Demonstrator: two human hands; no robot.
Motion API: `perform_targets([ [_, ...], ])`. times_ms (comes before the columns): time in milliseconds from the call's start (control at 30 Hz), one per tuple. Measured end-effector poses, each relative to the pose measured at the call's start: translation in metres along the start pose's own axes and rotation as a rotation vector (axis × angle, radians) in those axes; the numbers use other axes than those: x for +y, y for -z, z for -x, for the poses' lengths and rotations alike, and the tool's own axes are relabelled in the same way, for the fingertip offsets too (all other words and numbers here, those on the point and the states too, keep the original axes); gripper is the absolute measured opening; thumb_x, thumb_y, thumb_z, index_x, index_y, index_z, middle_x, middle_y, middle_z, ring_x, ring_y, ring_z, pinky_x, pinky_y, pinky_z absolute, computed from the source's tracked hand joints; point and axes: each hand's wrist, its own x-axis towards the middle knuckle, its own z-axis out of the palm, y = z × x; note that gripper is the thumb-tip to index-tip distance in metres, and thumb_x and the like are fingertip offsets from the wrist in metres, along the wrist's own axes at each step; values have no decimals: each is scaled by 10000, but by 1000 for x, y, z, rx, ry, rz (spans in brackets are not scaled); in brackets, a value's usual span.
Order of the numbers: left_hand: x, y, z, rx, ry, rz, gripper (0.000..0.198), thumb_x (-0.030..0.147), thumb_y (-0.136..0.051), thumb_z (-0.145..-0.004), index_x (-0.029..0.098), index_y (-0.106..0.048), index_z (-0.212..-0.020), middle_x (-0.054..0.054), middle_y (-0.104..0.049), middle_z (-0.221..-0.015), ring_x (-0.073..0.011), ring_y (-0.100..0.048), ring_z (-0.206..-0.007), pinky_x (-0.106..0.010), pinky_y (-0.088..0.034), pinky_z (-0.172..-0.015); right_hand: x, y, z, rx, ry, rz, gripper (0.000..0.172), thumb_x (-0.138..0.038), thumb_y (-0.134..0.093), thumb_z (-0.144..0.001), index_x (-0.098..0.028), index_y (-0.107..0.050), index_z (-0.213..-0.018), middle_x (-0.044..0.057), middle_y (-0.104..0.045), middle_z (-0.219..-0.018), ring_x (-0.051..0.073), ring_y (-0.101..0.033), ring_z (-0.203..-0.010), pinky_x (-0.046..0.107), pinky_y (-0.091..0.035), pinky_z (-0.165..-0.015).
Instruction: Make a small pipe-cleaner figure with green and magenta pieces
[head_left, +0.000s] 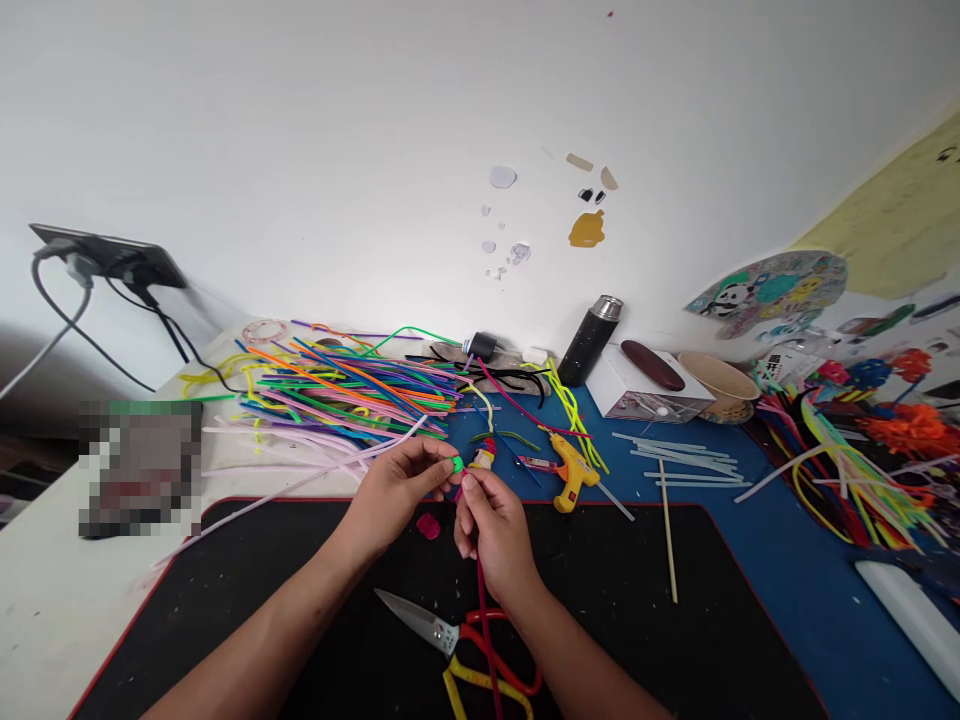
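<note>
My left hand (411, 482) is closed in a pinch on a small bright green piece (457, 464), whose kind I cannot make out. Close beside it, my right hand (491, 525) pinches a magenta pipe cleaner (486, 625) that hangs down over the mat. The fingertips of both hands nearly meet. Below them, scissors (450, 635) with red and yellow handles lie partly under the pipe cleaner. A small crumpled pink piece (428, 527) rests on the black mat (330, 600). Just behind my hands is a small red, yellow and white item (484, 455), partly hidden.
Many coloured pipe cleaners (352, 385) are heaped at the back left. A yellow glue gun (574, 475) lies right of my hands, near clear glue sticks (686, 462) and a wooden stick (667, 530). A black flask (592, 340) leans by a white box (630, 385).
</note>
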Motion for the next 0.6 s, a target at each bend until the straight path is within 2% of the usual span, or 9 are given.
perform_targets([
  [333,1,0,0,4,-14,-25,321,445,-877,-744,201,-786,-931,-19,-747,-772,-173,-661,-702,-292,-544,-658,0,0,2,-14,-19,27,543,-703,-743,-870,-173,-666,-958,-91,-512,-532,73,-467,-350,174,-272,-337],
  [600,3,0,1,25,-9,-49,383,511,-875,-737,195,-777,-932,-38,-741,-772,-181,-646,-677,-297,-542,-625,-1,0,3,-11,-44,36,553,-695,-757,-853,-182,-661,-1035,-83,-544,-536,83,-464,-362,180,-285,-341],
])
